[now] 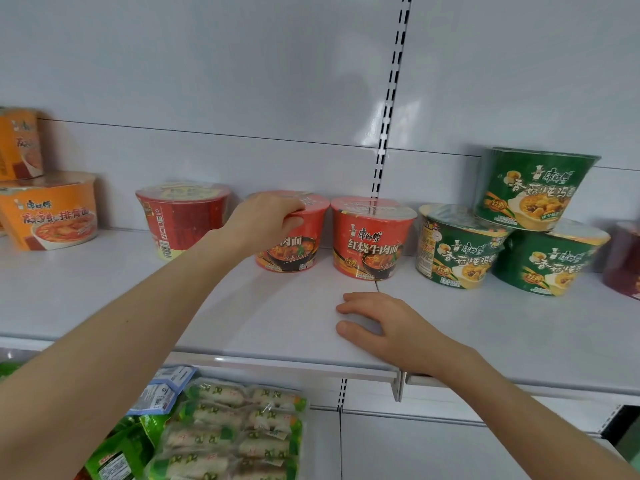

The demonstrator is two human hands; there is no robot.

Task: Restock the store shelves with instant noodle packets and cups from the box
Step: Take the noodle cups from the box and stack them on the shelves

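Observation:
My left hand [266, 218] grips the rim of a red noodle cup [298, 251] that stands on the white shelf [263, 323]. To its right stands a second red cup [372, 239], and to its left a third red cup [181, 218] turned with its barcode forward. My right hand [384, 327] rests flat on the shelf in front of the second cup, fingers relaxed and holding nothing. Three green noodle bowls [535, 188] are stacked further right. Orange bowls [48, 211] sit at the far left. The box is out of view.
A dark red cup [625, 258] is cut off at the right edge. On the shelf below lie green and clear snack packets [235, 431]. A slotted upright [389, 109] runs down the white back panel. Bare shelf lies between the cups and the front edge.

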